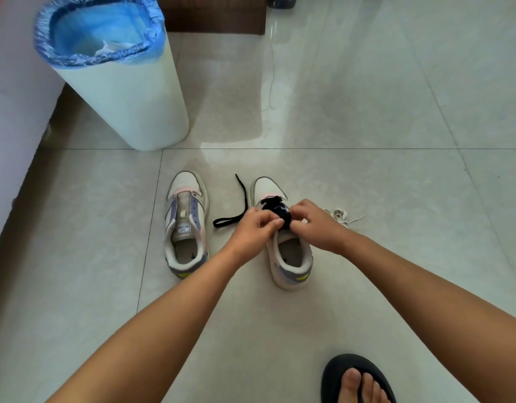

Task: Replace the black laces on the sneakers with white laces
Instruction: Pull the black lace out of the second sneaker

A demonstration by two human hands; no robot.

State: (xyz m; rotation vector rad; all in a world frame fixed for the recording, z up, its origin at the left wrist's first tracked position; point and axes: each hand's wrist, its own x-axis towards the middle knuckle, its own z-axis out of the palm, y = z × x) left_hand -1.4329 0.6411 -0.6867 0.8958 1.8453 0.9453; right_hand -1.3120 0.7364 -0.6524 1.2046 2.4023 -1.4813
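Nearest the camera: a bare foot in a black sandal [356, 379] at bottom right, on the tile floor [367, 175]. Far left, a white bin [125, 91] with a blue liner, standing apart from the work. Left sneaker [186, 223]: no lace in it, tongue bare, toe pointing away from the person, long axis running near to far. Between the shoes a loose black lace [236, 210] trails on the floor, one end stretched away toward the far side, the other running in under the left hand [255, 228]. That hand's fingers are curled and pinching at the black lace on the right sneaker [283, 248], likely steadying it. The right hand [310, 225] meets it over the upper eyelets, fingers also curled into the dark bunch of lacing, probably working it loose; exactly which strand each hand holds cannot be made out. Right sneaker is parallel to the left, toe away, heel toward the person, which suits pulling laces back toward the body. Just right of it, a small heap of white laces [342, 216] lies on the floor, within reach for the relacing to come.
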